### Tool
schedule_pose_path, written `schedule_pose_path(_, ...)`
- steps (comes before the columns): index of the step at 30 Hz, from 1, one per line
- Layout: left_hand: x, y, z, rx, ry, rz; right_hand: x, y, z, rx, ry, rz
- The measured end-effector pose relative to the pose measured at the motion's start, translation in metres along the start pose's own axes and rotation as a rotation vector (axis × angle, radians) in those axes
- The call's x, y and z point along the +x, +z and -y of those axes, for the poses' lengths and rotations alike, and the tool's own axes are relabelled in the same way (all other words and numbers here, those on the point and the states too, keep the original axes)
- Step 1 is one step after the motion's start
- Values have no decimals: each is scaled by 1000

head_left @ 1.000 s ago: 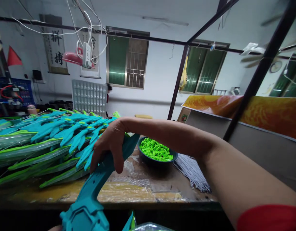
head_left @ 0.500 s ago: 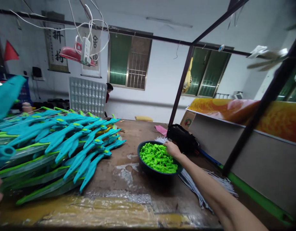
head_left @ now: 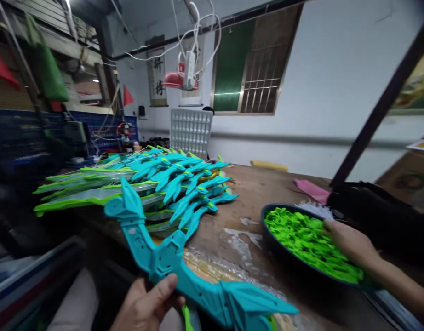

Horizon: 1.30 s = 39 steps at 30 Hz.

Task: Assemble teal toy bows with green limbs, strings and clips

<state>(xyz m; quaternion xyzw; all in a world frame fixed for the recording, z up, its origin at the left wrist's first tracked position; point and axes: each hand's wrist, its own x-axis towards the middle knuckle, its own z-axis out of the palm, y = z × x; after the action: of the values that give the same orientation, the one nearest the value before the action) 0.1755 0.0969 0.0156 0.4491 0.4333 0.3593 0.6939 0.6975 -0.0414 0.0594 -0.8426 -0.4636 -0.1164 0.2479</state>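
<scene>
A teal plastic toy bow (head_left: 184,271) is gripped in my left hand (head_left: 148,301), with the thumb lying over its middle and the bow slanting across the lower part of the view. Light-green plastic shows beneath it. My right hand (head_left: 352,243) reaches over the right side of a dark bowl (head_left: 277,246) heaped with small bright-green plastic pieces (head_left: 301,234). Its fingers are drawn together at the pieces; what is between them is hidden. To the left, a pile of teal and green toy bows (head_left: 184,177) lies on the table, strings showing.
White ties (head_left: 315,209) lie behind the bowl, near a pink sheet (head_left: 312,191) and a black bag (head_left: 367,211). A red lamp and power strip (head_left: 189,71) hang above the brown table (head_left: 253,184). At far left stands a blue rack (head_left: 105,133). A person is partly hidden behind a grey moulded panel (head_left: 191,131).
The view has swung left, so the bowl sits further right. My left hand and the teal toy bow have come into the middle foreground. My right hand is still at the bowl.
</scene>
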Motion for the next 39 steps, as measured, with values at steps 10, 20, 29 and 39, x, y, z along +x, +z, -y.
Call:
schedule_pose_path(10,-31,9,28,-55,62,176,-96,-30,259,810,-396,486)
schedule_pose_path(20,-77,12,-10,-88,170,130,-146,-15,333,859,-597,367)
schedule_pose_path(29,-75,-4,-10,-145,263,151,-147,-11,354,791,-744,192)
schedule_pose_path(39,-76,-11,-26,-83,409,114,-155,-7,376,798,-812,118)
